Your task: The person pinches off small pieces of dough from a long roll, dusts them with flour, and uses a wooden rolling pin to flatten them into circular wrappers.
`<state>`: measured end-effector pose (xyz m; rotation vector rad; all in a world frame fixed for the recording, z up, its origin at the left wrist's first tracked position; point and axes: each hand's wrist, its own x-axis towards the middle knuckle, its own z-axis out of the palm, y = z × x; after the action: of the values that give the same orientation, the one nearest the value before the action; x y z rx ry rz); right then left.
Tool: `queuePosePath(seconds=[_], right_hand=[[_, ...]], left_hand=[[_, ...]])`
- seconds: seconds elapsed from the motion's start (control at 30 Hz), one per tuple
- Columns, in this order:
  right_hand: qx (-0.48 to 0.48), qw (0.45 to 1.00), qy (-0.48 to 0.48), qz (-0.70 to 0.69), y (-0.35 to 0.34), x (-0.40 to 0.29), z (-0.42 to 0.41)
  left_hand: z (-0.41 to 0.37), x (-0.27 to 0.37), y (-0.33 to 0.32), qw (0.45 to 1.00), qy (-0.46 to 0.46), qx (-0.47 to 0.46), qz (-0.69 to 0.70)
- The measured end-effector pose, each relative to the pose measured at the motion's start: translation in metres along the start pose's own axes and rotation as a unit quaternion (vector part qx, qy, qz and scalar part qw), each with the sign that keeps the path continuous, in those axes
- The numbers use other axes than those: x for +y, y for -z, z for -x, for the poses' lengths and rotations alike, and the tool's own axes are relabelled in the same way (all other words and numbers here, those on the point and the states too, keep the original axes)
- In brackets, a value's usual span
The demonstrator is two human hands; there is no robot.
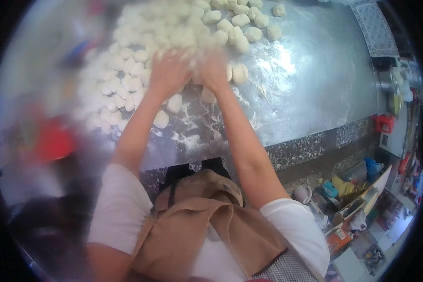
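Many small pieces of pale dough lie over the far and left parts of a floured metal worktop. My left hand is stretched out over the pieces at the middle, palm down. Beside it, my right hand reaches among the dough, blurred at the fingers. Whether either hand grips a piece cannot be made out. One dough piece lies just below my right wrist, and another sits to its right. Two more pieces, one being a rounded lump, rest near my left forearm.
Loose flour streaks the worktop near its front edge. A white patterned mat lies at the far right corner. To the right stand a red plastic stool, a white mug and cluttered boxes. A blurred red object is at the left.
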<state>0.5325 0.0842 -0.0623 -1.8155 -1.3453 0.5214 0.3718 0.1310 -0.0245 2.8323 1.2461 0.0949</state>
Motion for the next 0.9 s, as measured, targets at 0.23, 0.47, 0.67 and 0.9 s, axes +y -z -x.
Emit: queuePosePath(seconds=[0.23, 0.47, 0.67, 0.9], right_hand=[[0.142, 0.95, -0.071, 0.268, 0.078, 0.048, 0.177], [0.096, 0.994, 0.017, -0.042, -0.014, -0.028, 0.075], [0.187, 0.938, 0.029, 0.291, 0.126, 0.147, 0.064], [0.038, 0.967, -0.083, 0.239, 0.127, 0.16, 0.001]], left_hand=[[0.103, 0.051, 0.001, 0.981, -0.126, -0.108, 0.101], [0.064, -0.012, -0.065, 0.988, -0.142, -0.048, 0.031], [0.152, -0.011, 0.004, 0.994, -0.019, 0.069, 0.078], [0.31, 0.017, -0.012, 0.974, 0.141, -0.085, 0.156]])
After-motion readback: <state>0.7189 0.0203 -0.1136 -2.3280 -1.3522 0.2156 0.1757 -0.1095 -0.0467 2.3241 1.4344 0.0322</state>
